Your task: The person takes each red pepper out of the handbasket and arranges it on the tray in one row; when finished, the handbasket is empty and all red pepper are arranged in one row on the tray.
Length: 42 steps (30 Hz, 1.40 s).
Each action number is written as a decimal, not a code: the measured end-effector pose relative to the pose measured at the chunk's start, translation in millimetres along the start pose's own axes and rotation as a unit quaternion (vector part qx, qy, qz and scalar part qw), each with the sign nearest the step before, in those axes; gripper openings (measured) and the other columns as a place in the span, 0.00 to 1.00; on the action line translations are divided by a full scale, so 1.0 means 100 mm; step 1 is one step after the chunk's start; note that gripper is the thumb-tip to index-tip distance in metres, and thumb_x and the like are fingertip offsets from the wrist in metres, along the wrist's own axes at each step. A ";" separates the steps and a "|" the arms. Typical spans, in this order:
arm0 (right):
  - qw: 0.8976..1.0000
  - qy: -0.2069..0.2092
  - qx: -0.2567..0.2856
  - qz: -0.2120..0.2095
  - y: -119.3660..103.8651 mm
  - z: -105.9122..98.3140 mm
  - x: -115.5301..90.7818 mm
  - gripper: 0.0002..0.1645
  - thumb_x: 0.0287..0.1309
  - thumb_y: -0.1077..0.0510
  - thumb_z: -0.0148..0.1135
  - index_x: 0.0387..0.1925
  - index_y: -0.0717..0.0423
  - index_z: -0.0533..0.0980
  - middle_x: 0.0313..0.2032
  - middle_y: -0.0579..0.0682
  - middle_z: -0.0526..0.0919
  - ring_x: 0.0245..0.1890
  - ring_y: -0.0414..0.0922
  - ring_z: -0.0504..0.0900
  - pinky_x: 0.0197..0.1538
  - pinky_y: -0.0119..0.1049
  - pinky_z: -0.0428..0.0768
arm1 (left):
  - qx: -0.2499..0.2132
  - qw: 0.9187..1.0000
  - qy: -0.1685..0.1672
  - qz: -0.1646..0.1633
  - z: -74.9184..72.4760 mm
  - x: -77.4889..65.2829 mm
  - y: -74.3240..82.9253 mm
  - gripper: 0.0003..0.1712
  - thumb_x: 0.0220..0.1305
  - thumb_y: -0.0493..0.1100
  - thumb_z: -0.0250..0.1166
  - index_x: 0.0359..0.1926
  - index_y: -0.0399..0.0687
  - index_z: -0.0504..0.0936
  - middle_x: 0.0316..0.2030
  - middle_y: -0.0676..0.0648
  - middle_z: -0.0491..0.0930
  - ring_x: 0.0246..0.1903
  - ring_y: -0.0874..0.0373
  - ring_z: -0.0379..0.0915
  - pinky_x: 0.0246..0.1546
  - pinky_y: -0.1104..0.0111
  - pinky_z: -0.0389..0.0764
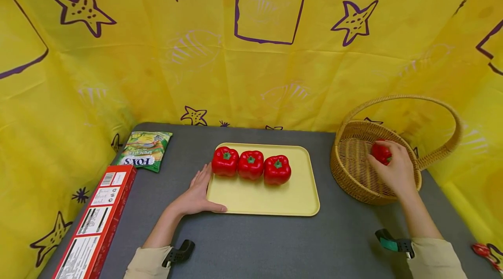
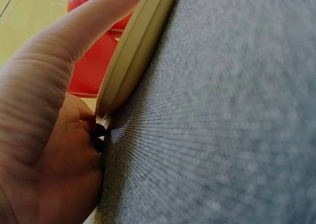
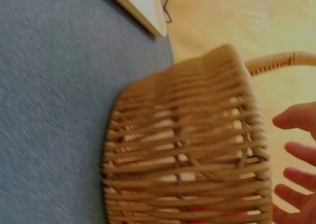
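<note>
A yellow tray (image 1: pixel 255 202) carries three red bell peppers (image 1: pixel 250 165) in a row along its left and middle part. My left hand (image 1: pixel 199 191) rests at its front left corner, fingers along the left side and thumb extended by the front edge; the thumb (image 2: pixel 64 41) lies by the rim in the left wrist view. At right, my right hand (image 1: pixel 397 170) is over a wicker basket (image 1: pixel 349 170), where another red bell pepper (image 1: pixel 380 153) shows beyond the fingers. In the right wrist view its fingers (image 3: pixel 298 177) are spread with nothing between them, and red shows low through the weave.
A green Fox's packet (image 1: pixel 145 148) lies at the back left, with a long red box (image 1: pixel 98 222) in front of it. The basket's tall handle (image 1: pixel 444 108) arches up at the right. Yellow patterned cloth (image 1: pixel 251 74) encloses the grey table (image 1: pixel 275 248).
</note>
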State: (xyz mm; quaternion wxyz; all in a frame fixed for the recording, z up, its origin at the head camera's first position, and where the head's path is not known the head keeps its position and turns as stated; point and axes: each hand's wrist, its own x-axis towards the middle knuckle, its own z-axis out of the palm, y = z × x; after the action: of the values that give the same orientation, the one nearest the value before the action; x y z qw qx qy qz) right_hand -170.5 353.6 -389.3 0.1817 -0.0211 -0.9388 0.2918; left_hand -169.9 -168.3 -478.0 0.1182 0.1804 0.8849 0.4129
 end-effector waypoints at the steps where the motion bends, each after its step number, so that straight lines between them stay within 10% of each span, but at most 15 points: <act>1: 1.000 -0.005 -0.004 -0.002 0.02 -0.02 0.01 0.29 0.60 0.58 0.63 0.59 0.68 0.70 0.59 0.75 0.64 0.54 0.72 0.65 0.44 0.66 0.67 | 0.001 1.000 0.000 0.000 0.00 0.00 0.00 0.79 0.38 0.62 0.79 0.77 0.43 0.34 0.76 0.38 0.36 0.74 0.42 0.25 0.69 0.44 0.31; 42: 0.988 -0.110 -0.094 0.048 0.48 -0.19 0.39 0.43 0.59 0.51 0.62 0.59 0.82 0.58 0.50 0.84 0.60 0.48 0.77 0.61 0.46 0.69 0.66 | 0.011 1.000 0.004 0.021 0.02 0.01 -0.03 0.78 0.39 0.61 0.79 0.77 0.41 0.35 0.75 0.36 0.38 0.73 0.39 0.26 0.68 0.43 0.31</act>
State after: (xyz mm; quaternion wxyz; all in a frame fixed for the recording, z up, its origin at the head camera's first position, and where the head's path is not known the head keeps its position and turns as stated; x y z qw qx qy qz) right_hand -203.2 409.5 -388.2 0.0605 -0.0506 -0.9743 0.2112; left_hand -170.8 -168.2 -481.5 0.1042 0.1984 0.8857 0.4065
